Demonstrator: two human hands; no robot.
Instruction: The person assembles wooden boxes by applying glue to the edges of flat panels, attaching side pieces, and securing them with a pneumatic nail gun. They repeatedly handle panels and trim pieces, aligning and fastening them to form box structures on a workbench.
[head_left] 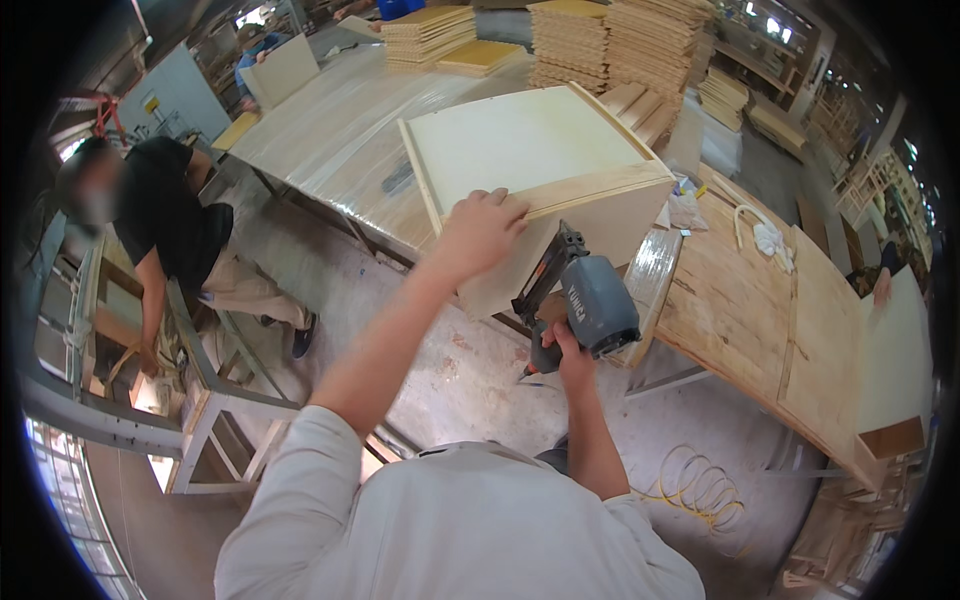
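Note:
A shallow wooden box (540, 140) with a white inner panel and pale wood edge strips lies tilted on the wrapped table. My left hand (484, 230) grips its near edge close to the left corner, fingers curled over the strip. In my right hand (570, 362) is a dark grey and black pneumatic nail gun (597, 305), fingers wrapped round its handle. The gun's nose points up at the near side of the box, just right of my left hand. Whether the tip touches the wood I cannot tell.
Film covers the table (330, 150). Stacks of wooden panels (570, 45) stand behind the box. A plywood table (725, 290) is at the right, above a coiled yellow air hose (700, 495). At the left, a person in black (165, 215) leans over a frame (200, 400).

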